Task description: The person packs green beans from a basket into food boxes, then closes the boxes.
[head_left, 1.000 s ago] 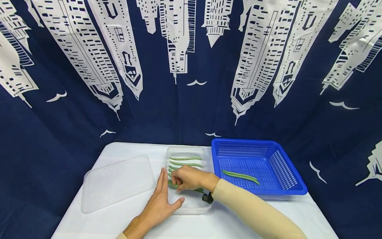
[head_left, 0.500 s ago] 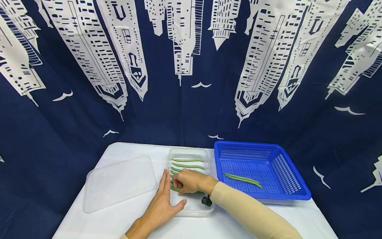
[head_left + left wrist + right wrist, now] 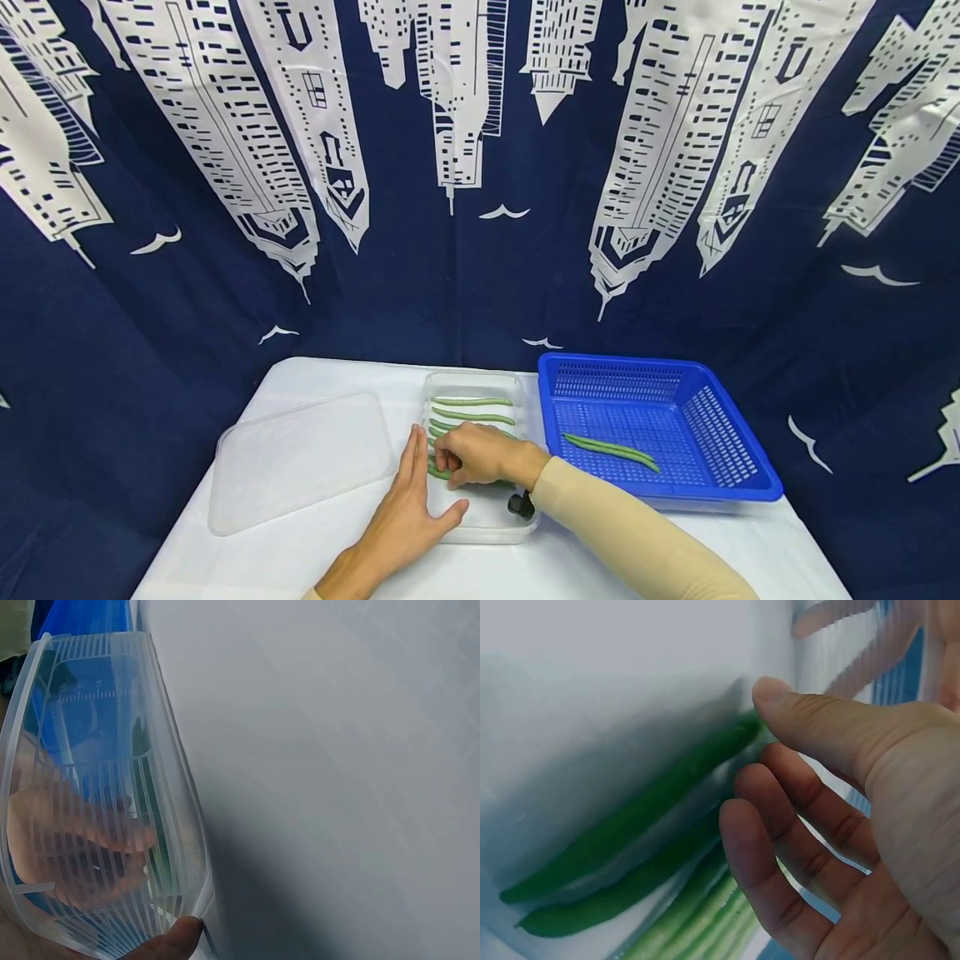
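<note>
A clear plastic container stands on the white table, with several green beans laid side by side across its bottom. My right hand reaches inside it. In the right wrist view, thumb and fingertips pinch the end of a green bean at the container's side wall; another bean lies beside it. My left hand rests along the container's left side, fingers straight and together, thumb spread out. In the left wrist view, a fingertip touches the lower corner of the ribbed wall.
A blue perforated basket stands right of the container, with two green beans in it. To the left lies a clear flat lid. A dark blue curtain with printed buildings hangs behind the table.
The head view has shifted slightly since the first frame. My right hand stays at the bean's end with hardly any movement; my left hand stays against the container's side.
</note>
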